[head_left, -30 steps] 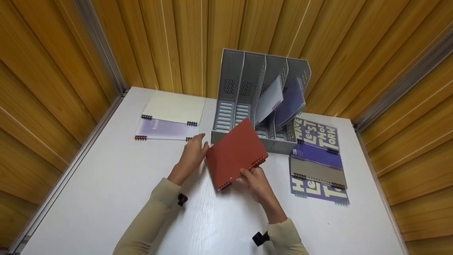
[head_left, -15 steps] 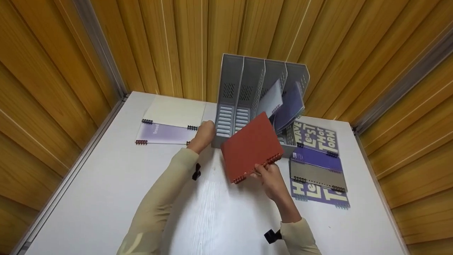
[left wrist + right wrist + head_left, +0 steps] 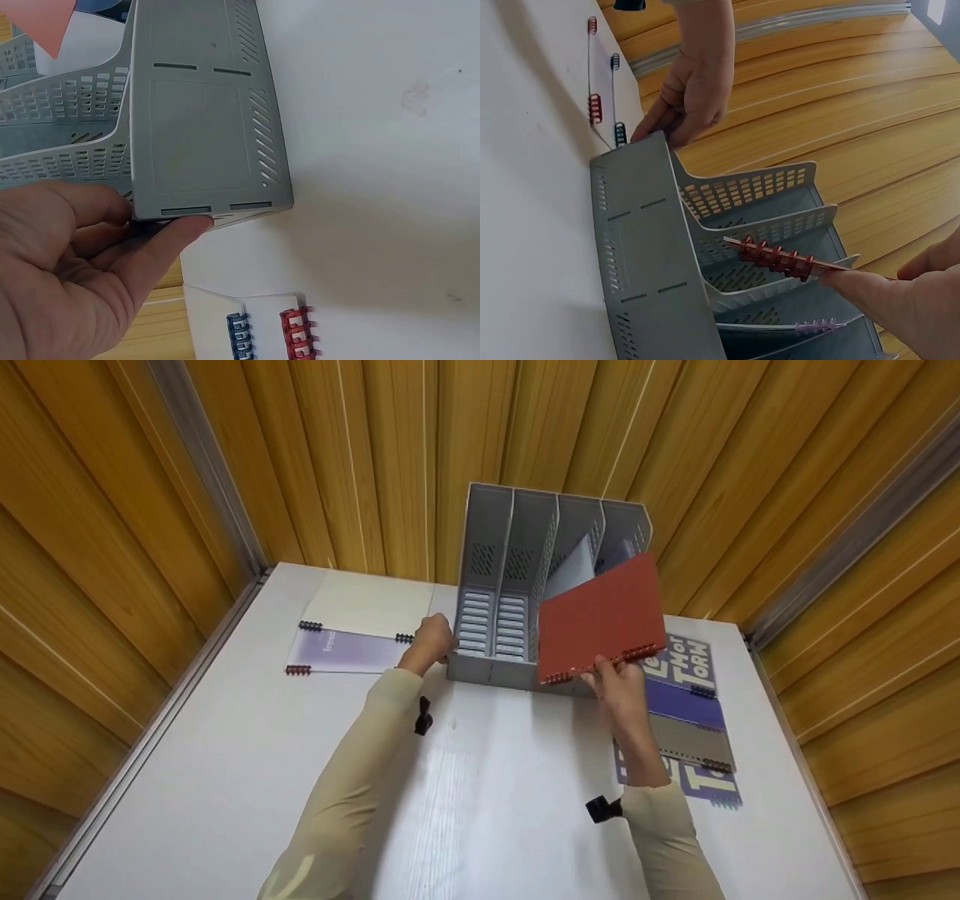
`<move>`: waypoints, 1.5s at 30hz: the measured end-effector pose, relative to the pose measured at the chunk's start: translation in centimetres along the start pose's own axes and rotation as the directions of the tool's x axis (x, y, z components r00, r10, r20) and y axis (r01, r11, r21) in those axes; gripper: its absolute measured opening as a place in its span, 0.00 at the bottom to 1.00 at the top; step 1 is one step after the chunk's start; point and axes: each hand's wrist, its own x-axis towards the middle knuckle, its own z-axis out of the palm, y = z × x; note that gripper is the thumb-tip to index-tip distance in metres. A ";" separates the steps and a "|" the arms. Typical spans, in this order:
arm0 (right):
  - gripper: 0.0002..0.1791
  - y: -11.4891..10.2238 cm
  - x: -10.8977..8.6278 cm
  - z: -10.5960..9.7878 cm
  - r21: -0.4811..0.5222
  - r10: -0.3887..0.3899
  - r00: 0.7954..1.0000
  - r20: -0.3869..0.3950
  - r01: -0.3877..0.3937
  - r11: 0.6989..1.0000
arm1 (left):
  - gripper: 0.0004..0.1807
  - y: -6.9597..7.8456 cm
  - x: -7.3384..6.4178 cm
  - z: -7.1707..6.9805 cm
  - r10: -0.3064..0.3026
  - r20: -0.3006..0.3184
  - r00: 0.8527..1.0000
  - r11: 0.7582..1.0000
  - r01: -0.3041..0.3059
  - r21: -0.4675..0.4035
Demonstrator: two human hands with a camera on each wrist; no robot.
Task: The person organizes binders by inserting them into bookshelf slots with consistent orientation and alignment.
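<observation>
A red spiral notebook (image 3: 600, 611) hangs tilted in front of the right-hand compartments of a grey file organizer (image 3: 491, 671). My right hand (image 3: 622, 690) pinches it along its bound edge; the right wrist view shows the red coils (image 3: 776, 259) nearly edge-on, above the dividers. At the organizer's front left corner, my left hand (image 3: 431, 641) grips the side wall, thumb outside and fingers curled over the edge, as the left wrist view shows. A pale notebook (image 3: 574, 570) leans in one compartment. Another, purple one (image 3: 616, 553) is mostly hidden behind the red cover.
Left of the organizer lie a cream notebook (image 3: 367, 600) and a lilac one (image 3: 349, 651), overlapping. To the right, lettered notebooks (image 3: 694, 664), a purple notebook (image 3: 686, 701) and a taupe one (image 3: 694, 739) overlap, partly behind my right arm. Wood-panelled walls (image 3: 360, 465) enclose the white table (image 3: 465, 810).
The red notebook has travelled right and forward in my right hand, now covering the right compartments. My left hand has moved from beside the notebook to the organizer's corner and taken hold.
</observation>
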 end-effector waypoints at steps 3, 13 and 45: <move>0.24 -0.5 1.5 -0.3 -0.011 -0.061 0.998 -0.031 0.061 0.998 | 0.07 -0.1 0.0 -0.1 0.016 -0.013 1.000 1.000 -0.016 -0.010; 0.28 0.3 8.0 1.4 -0.082 -0.134 0.986 -0.096 0.126 0.989 | 0.08 -0.1 0.1 -0.2 0.029 -0.017 0.999 0.998 -0.030 -0.051; 0.22 6.4 14.5 6.5 -0.226 0.026 0.995 -0.098 -0.048 0.973 | 0.09 -1.5 0.3 -0.2 0.037 0.017 0.999 0.995 -0.035 -0.097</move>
